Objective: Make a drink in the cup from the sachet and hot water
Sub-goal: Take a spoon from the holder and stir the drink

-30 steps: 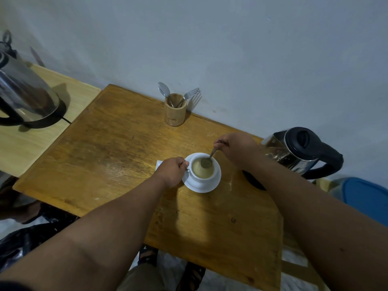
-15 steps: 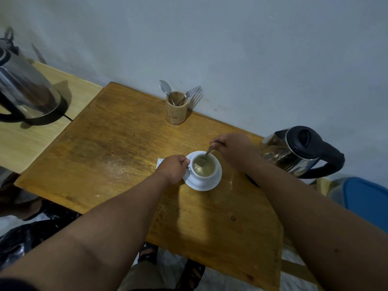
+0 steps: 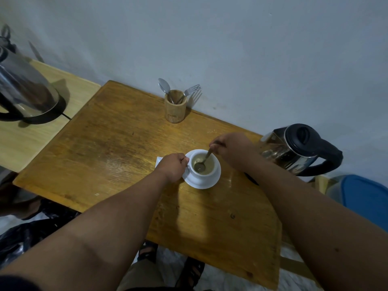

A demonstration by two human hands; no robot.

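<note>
A white cup [image 3: 206,175] full of pale brown drink stands on a white saucer [image 3: 210,184] on the wooden table [image 3: 117,148]. My left hand [image 3: 173,166] is closed on the cup's handle at its left side. My right hand [image 3: 233,149] pinches the handle of a metal spoon [image 3: 202,162], whose bowl lies in the drink near the cup's left side. A white sachet corner [image 3: 159,160] shows just behind my left hand; the rest is hidden. A glass kettle with a black lid [image 3: 294,150] stands right of my right hand.
A wooden holder [image 3: 175,110] with a spoon and a fork stands at the table's back edge by the wall. A second steel kettle [image 3: 25,91] sits on a paler table at the left. A blue-lidded container [image 3: 365,198] is at the right, below table level.
The spoon's bowl has swept through the drink from the cup's right side to its left. My left hand has stayed on the handle.
</note>
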